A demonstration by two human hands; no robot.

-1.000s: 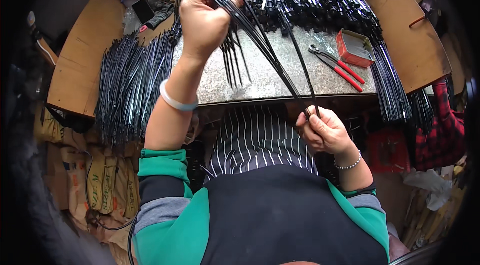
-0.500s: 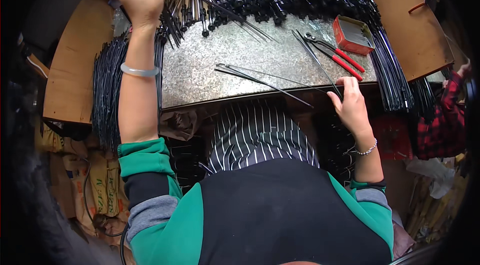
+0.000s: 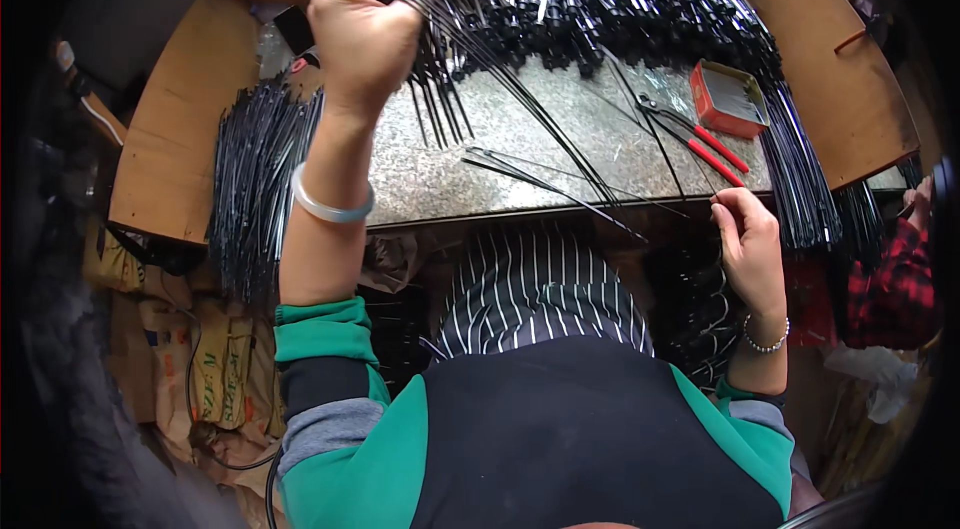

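Raised over the left part of the bench, my left hand (image 3: pixel 375 34) is closed around a fanned bundle of thin black rods (image 3: pixel 515 94). Their long ends slant down to the right, toward the bench's front edge. At that edge further right, my right hand (image 3: pixel 755 244) has thumb and forefinger brought together; whatever thin piece is between them is too small to make out. Loose dark rods (image 3: pixel 540 183) lie on the speckled metal benchtop (image 3: pixel 420 174) between my hands. Pliers with red handles (image 3: pixel 705 141) rest just beyond my right fingertips.
A heap of rods with black fittings (image 3: pixel 560 14) covers the back. Beside the pliers stands a small red box (image 3: pixel 730 104). Rod bundles hang at the left (image 3: pixel 255 189) and right (image 3: pixel 800 164), next to wooden side panels (image 3: pixel 175 139). Someone's red checked sleeve (image 3: pixel 885 279) shows far right.
My left hand has come rightward and slightly down, and its rods now point more steeply toward the front edge. My right hand has shifted a little, its fingertips closing together. The whole view has shifted slightly.
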